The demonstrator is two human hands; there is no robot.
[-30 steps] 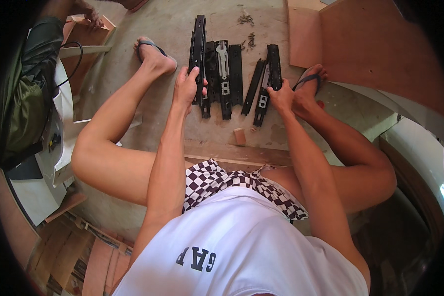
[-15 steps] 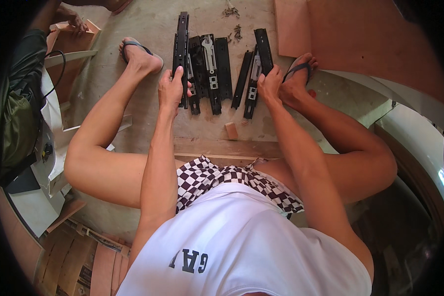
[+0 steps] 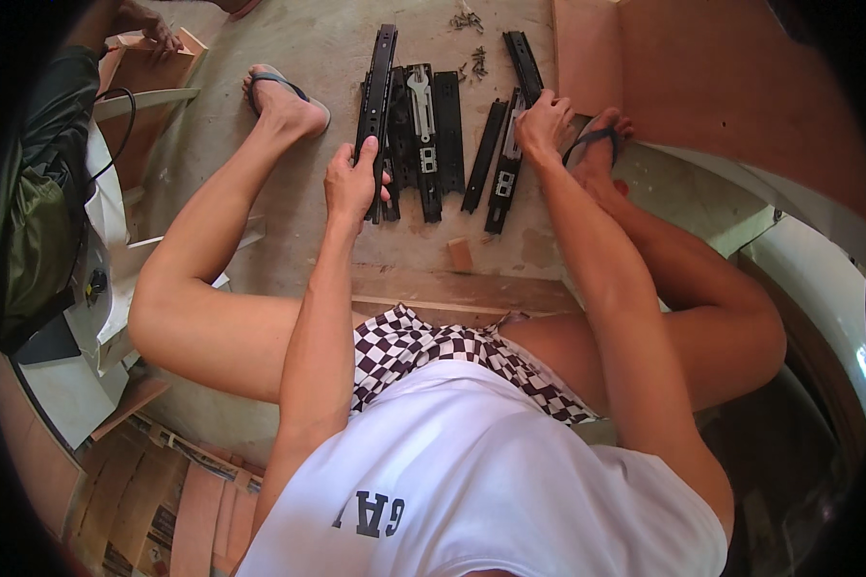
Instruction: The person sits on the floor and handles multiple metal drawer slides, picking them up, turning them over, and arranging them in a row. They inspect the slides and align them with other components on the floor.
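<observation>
Just off board edge [image 3: 557, 58], right hand [image 3: 545, 127] holding rail [image 3: 522, 63], left hand [image 3: 351, 183] holding black slide [image 3: 377, 87]

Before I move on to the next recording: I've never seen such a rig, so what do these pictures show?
No machine is at work here; everything is done bare-handed. Every picture comes from one wide camera worn on the head, looking down, so edges bend near the rim. The left hand grips a long black rail; the right hand grips a shorter-looking black rail by its near end. More rails lie on the floor between the hands, some black, some with silver parts. Beyond them are two small heaps of what look like screws, and nearer, a little wooden block. At the upper left, another person's hand shows.
</observation>
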